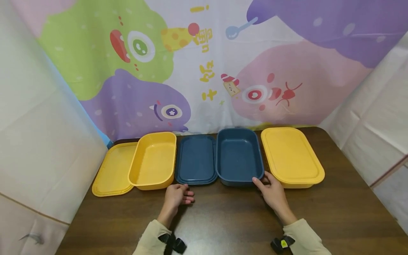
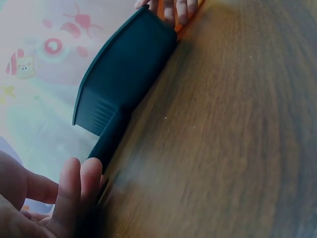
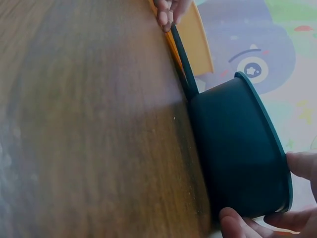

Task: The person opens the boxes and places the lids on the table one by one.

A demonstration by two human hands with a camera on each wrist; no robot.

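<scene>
A deep blue box (image 1: pixel 239 159) without a cover stands upright on the table. At its front right corner my right hand (image 1: pixel 273 191) grips it, thumb on the rim and fingers around the outer side. In the right wrist view that blue wall (image 3: pixel 237 148) lies between the thumb and the fingers (image 3: pixel 232 220). A flat blue lid (image 1: pixel 196 159) lies left of the box, against it. My left hand (image 1: pixel 176 196) is at the lid's front left corner, thumb tip right at its edge. The left fingers (image 2: pixel 69 183) are loosely extended, with nothing between them.
An uncovered yellow box (image 1: pixel 154 163) stands left of the blue lid, overlapping a yellow lid (image 1: pixel 111 170) at the far left. On the right is a yellow box with its lid on (image 1: pixel 291 156). A cartoon-printed curtain (image 1: pixel 216 117) hangs behind the brown table (image 1: pixel 216 219).
</scene>
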